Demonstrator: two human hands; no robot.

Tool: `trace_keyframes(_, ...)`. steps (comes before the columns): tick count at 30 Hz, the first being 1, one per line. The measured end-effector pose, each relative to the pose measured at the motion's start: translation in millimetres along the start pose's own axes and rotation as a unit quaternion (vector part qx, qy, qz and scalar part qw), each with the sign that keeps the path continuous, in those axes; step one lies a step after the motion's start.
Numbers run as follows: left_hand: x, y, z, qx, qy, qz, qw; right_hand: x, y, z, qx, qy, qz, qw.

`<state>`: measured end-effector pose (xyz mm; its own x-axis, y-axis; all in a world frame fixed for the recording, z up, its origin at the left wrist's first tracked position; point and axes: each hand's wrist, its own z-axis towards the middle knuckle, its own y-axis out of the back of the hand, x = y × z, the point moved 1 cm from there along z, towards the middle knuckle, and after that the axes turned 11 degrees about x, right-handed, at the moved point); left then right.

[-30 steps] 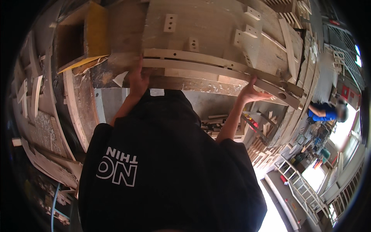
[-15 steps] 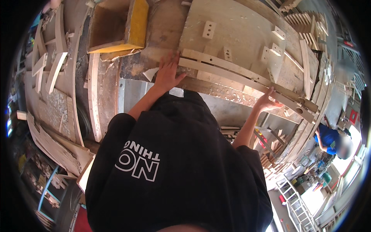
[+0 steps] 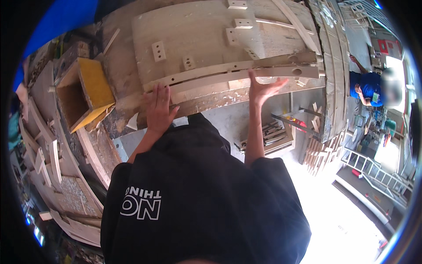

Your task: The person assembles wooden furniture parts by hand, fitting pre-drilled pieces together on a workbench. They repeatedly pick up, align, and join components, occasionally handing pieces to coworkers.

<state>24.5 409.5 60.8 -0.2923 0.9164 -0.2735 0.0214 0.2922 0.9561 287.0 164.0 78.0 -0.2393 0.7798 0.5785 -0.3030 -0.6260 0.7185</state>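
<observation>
Two long narrow wooden strips lie side by side along the near edge of a wooden workbench. The nearer strip [image 3: 211, 79] has a round hole in its right end; the farther strip [image 3: 250, 64] carries small holes. My left hand [image 3: 159, 112] rests flat with its fingertips on the strips' left end. Toward their right part, my right hand [image 3: 263, 91] is spread, one finger against the nearer strip's edge and the others off it. Small drilled wooden blocks, such as one block [image 3: 158, 51], lie on a flat board [image 3: 184, 31] behind the strips.
A yellow-edged wooden box [image 3: 97, 86] stands on the bench at left, near several loose wood pieces [image 3: 55, 160]. Another long slat [image 3: 296, 26] lies at the back right. A person in blue [image 3: 367, 86] is at the far right. A ladder [image 3: 378, 169] is below them.
My view has turned, so the bench sits further left and more of the right floor shows. My right hand has loosened from the strip and spread its fingers; my left stays at the left end.
</observation>
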Motion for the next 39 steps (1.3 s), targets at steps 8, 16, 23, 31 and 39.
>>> trace_keyframes(8,-16,19,37,-0.059,-0.214,-0.115,0.968,6,89,60,0.072,-0.071,0.432,0.896)
trace_keyframes(16,-62,13,66,-0.036,-0.179,-0.114,0.977,-55,158,19,0.32,-0.341,0.667,0.58)
trace_keyframes(23,-54,-4,76,0.106,-0.137,-0.144,0.974,-113,163,-34,0.64,-0.323,0.563,0.411)
trace_keyframes(31,-48,139,43,0.13,-0.163,-0.209,0.955,-54,207,-32,0.583,-0.26,0.614,0.464)
trace_keyframes(39,-35,238,94,0.269,-0.309,-0.246,0.879,-13,251,40,0.546,0.105,0.538,0.634)
